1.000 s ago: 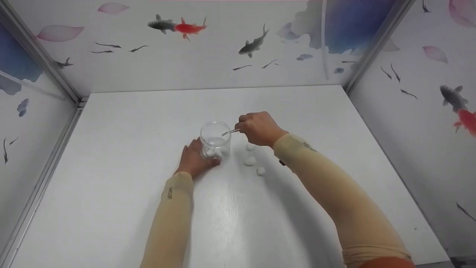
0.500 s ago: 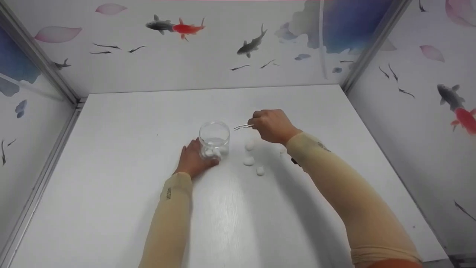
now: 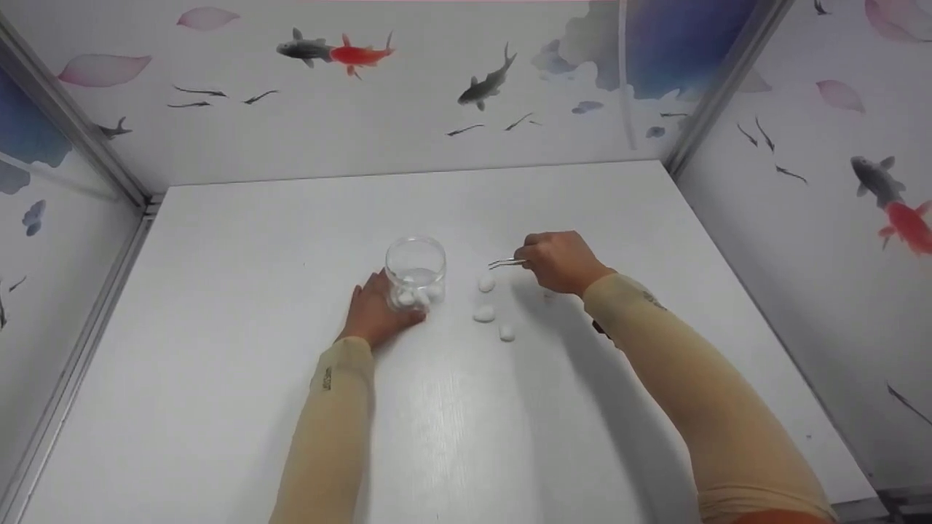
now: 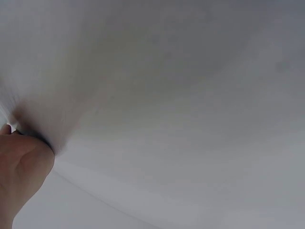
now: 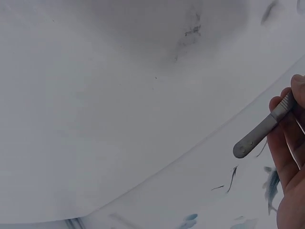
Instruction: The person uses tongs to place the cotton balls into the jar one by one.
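Note:
A clear round jar (image 3: pixel 416 266) stands upright with several white cotton balls (image 3: pixel 416 296) at its bottom. My left hand (image 3: pixel 377 314) grips it low on the near left side, thumb in front and fingers around the left. To the right of the jar, my right hand (image 3: pixel 562 260) pinches metal tweezers (image 3: pixel 504 263). Their bent tips point left, slightly apart with nothing between them, above a loose cotton ball (image 3: pixel 486 284). Nearer me lie another cotton ball (image 3: pixel 484 314) and a third ball (image 3: pixel 507 333). In the right wrist view, the tweezers' rounded rear end (image 5: pixel 255 138) sticks out from the fingers.
A small pale piece (image 3: pixel 548 295) lies below the right hand, in its shadow. The white tabletop (image 3: pixel 240 291) is bounded at the back by a wall panel (image 3: pixel 408 138) with painted fish, and by a panel (image 3: pixel 808 240) on the right.
My right hand has moved right, away from the jar's mouth, then lower and toward the loose cotton balls, carrying the tweezers. My left hand has stayed on the jar.

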Tool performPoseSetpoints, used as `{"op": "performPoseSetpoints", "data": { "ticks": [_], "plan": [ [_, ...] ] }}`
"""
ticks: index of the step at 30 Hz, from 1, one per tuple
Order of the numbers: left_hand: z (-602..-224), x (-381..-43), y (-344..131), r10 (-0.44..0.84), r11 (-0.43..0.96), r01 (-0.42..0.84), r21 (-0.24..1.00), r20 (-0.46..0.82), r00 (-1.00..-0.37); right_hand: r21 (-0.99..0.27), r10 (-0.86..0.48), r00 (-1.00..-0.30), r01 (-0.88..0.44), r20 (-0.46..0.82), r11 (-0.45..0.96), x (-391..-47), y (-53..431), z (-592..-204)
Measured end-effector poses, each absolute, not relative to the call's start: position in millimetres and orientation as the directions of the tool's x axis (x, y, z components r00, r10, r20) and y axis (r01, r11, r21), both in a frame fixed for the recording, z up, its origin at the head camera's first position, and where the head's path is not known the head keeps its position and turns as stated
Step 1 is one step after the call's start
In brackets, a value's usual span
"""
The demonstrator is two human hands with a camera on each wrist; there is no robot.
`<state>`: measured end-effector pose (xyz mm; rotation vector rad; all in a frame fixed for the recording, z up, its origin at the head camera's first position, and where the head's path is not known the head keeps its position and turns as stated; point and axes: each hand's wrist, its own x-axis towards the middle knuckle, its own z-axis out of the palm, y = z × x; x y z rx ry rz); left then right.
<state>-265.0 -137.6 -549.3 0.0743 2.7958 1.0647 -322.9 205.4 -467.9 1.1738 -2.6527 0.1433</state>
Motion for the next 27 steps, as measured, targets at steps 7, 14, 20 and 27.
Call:
{"op": "performPoseSetpoints", "data": {
  "ticks": [7, 14, 20, 27],
  "plan": [
    [-549.6, -265.3, -138.2, 0.083, 0.735, -0.021, 0.678, -0.121, -0.989, 0.001, -0.708, -0.667, -0.728, 0.233, 0.686, -322.3, 210.1, -475.6],
    [-552.1, -266.0, -138.9, 0.075, 0.737, -0.027, 0.675, -0.121, -0.99, -0.048, -0.677, -0.702, -0.701, 0.219, 0.712, -321.7, 210.2, -485.5],
    [-552.6, -267.0, -139.2, 0.089, 0.73, -0.01, 0.683, -0.109, -0.99, -0.046, -0.668, -0.718, -0.687, 0.196, 0.725, -321.1, 207.4, -489.6],
    [-552.1, -266.6, -139.6, 0.095, 0.732, 0.004, 0.681, -0.096, -0.991, -0.03, -0.671, -0.724, -0.683, 0.162, 0.73, -321.0, 205.4, -492.0]
  ]
}}
